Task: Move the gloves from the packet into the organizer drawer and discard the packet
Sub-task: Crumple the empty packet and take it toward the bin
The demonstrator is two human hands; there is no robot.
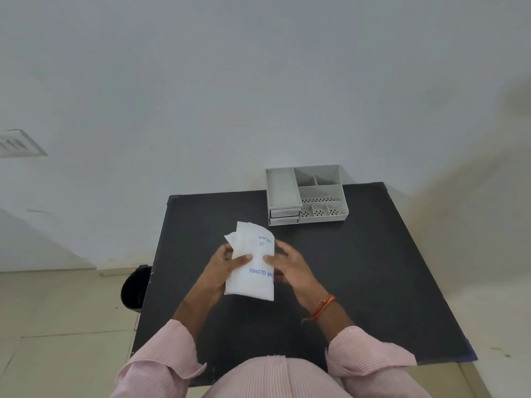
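Observation:
A white paper glove packet (250, 280) with blue print reading "GLOVES" is held upright above the middle of the black table (359, 268). My left hand (227, 265) grips its left edge, thumb on the front. My right hand (290, 268) grips its right edge, thumb on the front. At the packet's top left a white flap (231, 239) sticks out, torn or peeled open. No gloves show. The grey organizer (307, 195) stands at the table's far edge, its drawers (284, 216) at the front left closed.
A black bin (133, 288) stands on the tiled floor just left of the table. A white wall rises behind the table. A wall switch plate (17, 143) is at the far left.

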